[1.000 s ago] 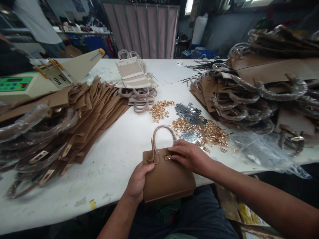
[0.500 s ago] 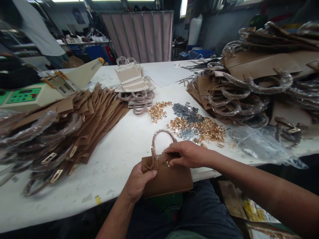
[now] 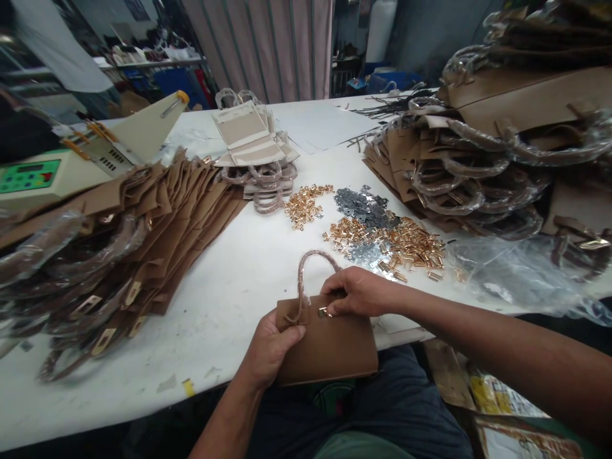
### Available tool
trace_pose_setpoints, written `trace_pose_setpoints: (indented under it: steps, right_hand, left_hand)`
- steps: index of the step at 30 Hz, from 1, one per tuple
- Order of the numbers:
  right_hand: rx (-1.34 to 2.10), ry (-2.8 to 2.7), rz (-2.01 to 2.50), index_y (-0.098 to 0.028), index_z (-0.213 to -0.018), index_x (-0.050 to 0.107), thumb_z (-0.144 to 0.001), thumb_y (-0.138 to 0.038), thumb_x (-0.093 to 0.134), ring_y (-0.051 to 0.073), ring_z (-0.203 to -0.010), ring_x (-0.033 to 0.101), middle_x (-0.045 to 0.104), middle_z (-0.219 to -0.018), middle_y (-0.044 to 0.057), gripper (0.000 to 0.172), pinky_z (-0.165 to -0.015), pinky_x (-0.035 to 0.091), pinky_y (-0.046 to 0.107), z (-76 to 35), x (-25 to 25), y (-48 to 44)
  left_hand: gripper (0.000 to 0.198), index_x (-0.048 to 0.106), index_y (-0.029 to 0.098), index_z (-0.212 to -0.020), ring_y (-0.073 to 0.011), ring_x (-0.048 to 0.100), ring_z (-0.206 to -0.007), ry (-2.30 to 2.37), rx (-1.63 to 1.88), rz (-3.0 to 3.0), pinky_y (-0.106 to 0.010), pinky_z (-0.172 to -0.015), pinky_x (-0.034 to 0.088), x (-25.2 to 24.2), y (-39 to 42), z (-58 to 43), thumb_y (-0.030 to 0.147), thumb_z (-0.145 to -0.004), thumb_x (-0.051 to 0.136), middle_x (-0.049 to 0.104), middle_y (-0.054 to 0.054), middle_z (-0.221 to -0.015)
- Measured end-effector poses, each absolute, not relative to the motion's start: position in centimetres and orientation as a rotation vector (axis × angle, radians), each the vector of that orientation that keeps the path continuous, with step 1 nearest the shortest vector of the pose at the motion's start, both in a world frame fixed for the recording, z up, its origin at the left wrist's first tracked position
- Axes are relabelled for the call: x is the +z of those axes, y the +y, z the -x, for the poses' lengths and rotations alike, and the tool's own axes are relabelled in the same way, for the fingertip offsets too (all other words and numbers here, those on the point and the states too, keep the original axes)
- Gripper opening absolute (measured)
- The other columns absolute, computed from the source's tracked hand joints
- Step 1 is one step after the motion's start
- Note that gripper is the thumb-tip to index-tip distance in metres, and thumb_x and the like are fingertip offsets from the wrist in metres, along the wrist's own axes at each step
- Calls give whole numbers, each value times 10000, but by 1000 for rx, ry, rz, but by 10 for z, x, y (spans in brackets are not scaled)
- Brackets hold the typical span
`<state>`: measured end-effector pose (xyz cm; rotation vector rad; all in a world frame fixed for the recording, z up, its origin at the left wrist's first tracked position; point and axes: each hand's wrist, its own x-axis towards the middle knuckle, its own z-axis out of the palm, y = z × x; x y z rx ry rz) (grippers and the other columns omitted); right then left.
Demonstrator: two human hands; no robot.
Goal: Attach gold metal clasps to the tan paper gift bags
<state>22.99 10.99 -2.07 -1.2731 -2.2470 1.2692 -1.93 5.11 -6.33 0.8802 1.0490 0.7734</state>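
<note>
A brown handbag with a plastic-wrapped looped handle is held at the table's front edge, over the lap. My left hand grips its left side, thumb flat on the front near the handle's base. At the top edge, my right hand is closed, with its thumb beside a small gold-coloured clasp on the bag's front. The right fingertips behind that edge are hidden.
Small gold metal fittings and grey metal plates lie in heaps beyond the bag. Stacks of brown bag pieces flank me at left and right. A clear plastic bag and a cream machine also sit on the table.
The view has tipped slightly downward. Both hands keep their hold on the handbag, and my right thumb stays by the clasp with hardly any shift.
</note>
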Motion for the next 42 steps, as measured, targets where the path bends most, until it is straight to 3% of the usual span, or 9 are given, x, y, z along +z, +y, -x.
trace_pose_setpoints:
  steps: [7, 14, 19, 27, 30, 32, 35, 37, 42]
  right_hand:
    - [1414, -2208, 1121, -249, -1102, 775, -879, -265, 657, 172, -794, 666, 755, -913, -28, 253, -675, 464, 233, -235, -14, 109]
    - [1342, -2219, 1371, -222, -884, 793, -833, -338, 729, 153, -665, 628, 710, -692, -33, 142, -561, 399, 224, -220, -7, 110]
    - [1303, -2246, 1435, -215, -762, 761, -810, -393, 772, 144, -602, 592, 664, -612, -38, 185, -519, 340, 235, -212, -10, 112]
    - [1114, -2163, 1447, -241, -815, 788, -837, -359, 791, 148, -673, 629, 711, -705, -38, 120, -590, 396, 236, -195, -19, 108]
    - [943, -2127, 1292, -268, -929, 800, -923, -356, 731, 172, -785, 686, 770, -864, -17, 112, -697, 469, 256, -194, -25, 96]
    - [668, -2085, 1222, -295, -1029, 792, -960, -318, 693, 225, -988, 695, 783, -1040, 5, 122, -878, 491, 328, -196, -28, 81]
    - [315, -1925, 1209, -320, -1176, 747, -958, -278, 682, 291, -1275, 580, 746, -1213, 25, 231, -1097, 400, 464, -210, -36, 53]
    - [240, -1825, 1242, -310, -1180, 735, -956, -280, 668, 275, -1238, 605, 750, -1181, 34, 236, -1088, 428, 452, -234, -47, 36]
    - [170, -1638, 1703, -245, -1067, 737, -950, -375, 604, 222, -898, 692, 730, -1059, 61, 220, -866, 543, 354, -323, -85, 24]
  left_hand:
    - [392, 718, 154, -1101, -257, 703, -911, 1054, 786, -914, -333, -823, 533, -63, 48, 17, 305, -754, 820, 776, -96, -1039]
    - [364, 706, 167, -1100, -222, 690, -895, 1085, 827, -954, -300, -815, 526, -63, 46, 16, 266, -764, 802, 777, -68, -1021]
    - [381, 699, 170, -1114, -228, 691, -898, 1046, 834, -924, -316, -826, 530, -65, 46, 17, 252, -756, 800, 771, -67, -1022]
    - [425, 683, 157, -1111, -220, 713, -848, 989, 945, -776, -311, -788, 553, -62, 45, 19, 209, -712, 817, 777, -76, -1009]
    - [435, 685, 162, -1123, -236, 729, -866, 1015, 962, -778, -318, -794, 561, -61, 45, 18, 218, -713, 818, 779, -80, -1042]
    - [449, 680, 168, -1135, -248, 736, -887, 1004, 983, -769, -323, -794, 567, -62, 46, 17, 215, -711, 820, 779, -78, -1061]
    - [478, 662, 173, -1152, -262, 743, -902, 969, 1004, -745, -336, -794, 577, -64, 45, 17, 209, -707, 834, 777, -78, -1071]
    - [497, 648, 175, -1161, -272, 745, -910, 951, 1003, -735, -356, -802, 584, -66, 45, 18, 206, -705, 842, 776, -80, -1074]
    - [537, 626, 172, -1193, -286, 748, -932, 949, 1008, -744, -382, -818, 592, -67, 44, 19, 197, -703, 842, 771, -90, -1092]
